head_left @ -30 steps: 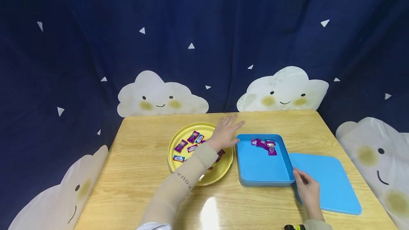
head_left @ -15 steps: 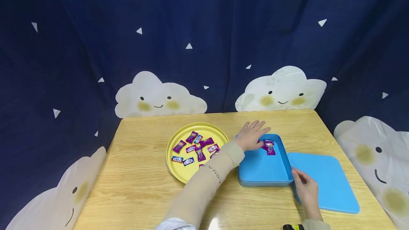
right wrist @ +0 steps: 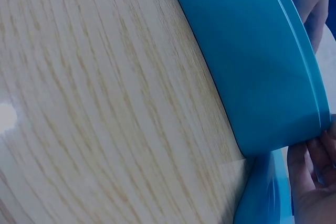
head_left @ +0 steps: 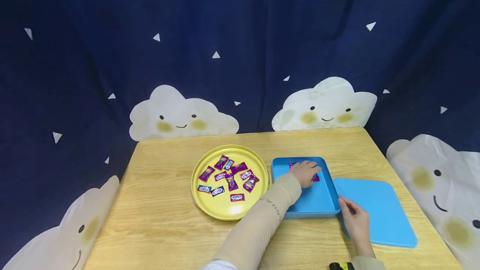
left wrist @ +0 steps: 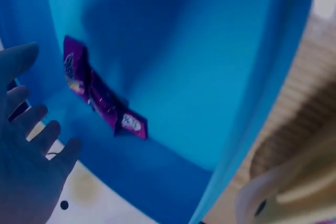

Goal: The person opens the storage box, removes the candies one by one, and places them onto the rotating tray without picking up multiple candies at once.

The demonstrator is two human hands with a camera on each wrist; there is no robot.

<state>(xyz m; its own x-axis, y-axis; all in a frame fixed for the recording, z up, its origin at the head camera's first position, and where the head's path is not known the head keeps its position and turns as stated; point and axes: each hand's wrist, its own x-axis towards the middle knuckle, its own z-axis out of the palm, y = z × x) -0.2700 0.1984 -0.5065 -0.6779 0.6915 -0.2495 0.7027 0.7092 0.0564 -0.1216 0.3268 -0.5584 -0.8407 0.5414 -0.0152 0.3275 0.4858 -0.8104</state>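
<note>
My left hand [head_left: 304, 173] reaches down into a blue square box [head_left: 313, 215], over several wrapped candies [left wrist: 102, 98] bunched near its far wall. In the left wrist view, the fingers are spread and somewhat bent beside the candies, holding none of them. One purple candy [head_left: 315, 178] shows past the hand in the head view, while others lie partly hidden beneath it. At the box's near right corner, my right hand [head_left: 355, 218] pinches the rim between thumb and fingers. The right wrist view shows the thumb against the outer wall [right wrist: 257, 66].
Left of the box stands a round yellow tray [head_left: 208, 208] with several purple, red and blue wrapped candies. A flat blue lid [head_left: 382, 216] lies on the wooden table [head_left: 157, 220] at right, partly beside the right hand. A dark curtain [head_left: 210, 20] hangs behind the table.
My left hand has moved right from above the yellow tray and down into the blue box, uncovering the tray's candies. The right hand stays on the box's corner. The head view has shifted slightly.
</note>
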